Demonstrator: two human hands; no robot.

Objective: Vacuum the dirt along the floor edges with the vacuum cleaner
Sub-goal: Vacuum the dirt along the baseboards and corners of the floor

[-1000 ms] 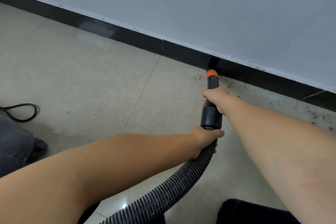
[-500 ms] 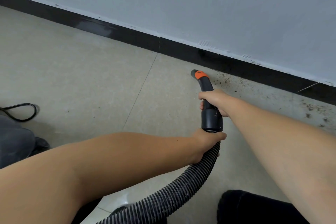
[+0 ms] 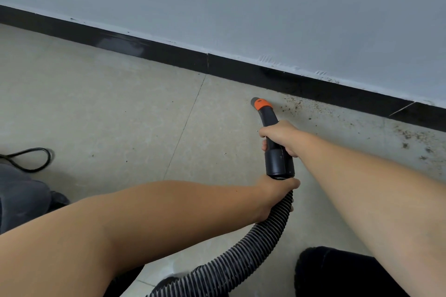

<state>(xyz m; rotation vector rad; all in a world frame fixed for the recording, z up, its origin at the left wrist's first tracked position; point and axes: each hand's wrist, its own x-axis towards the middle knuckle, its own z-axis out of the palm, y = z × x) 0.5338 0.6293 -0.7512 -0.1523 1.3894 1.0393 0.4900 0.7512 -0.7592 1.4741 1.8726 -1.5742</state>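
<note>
Edge cleaning, part done: right hand (image 3: 281, 136) grips nozzle (image 3: 265, 113), left hand (image 3: 275, 190) grips hose (image 3: 255, 243); skirting board (image 3: 169, 55) left of nozzle looks clean, dirt (image 3: 362, 123) remains rightward.

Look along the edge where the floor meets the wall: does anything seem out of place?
Yes. Dark crumbs of dirt lie scattered on the floor beside the black skirting board, trailing off to the right, past the nozzle.

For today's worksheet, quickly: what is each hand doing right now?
Left hand: closed around the ribbed hose, just below the black cuff.
Right hand: closed around the vacuum nozzle, behind its orange tip.
</note>
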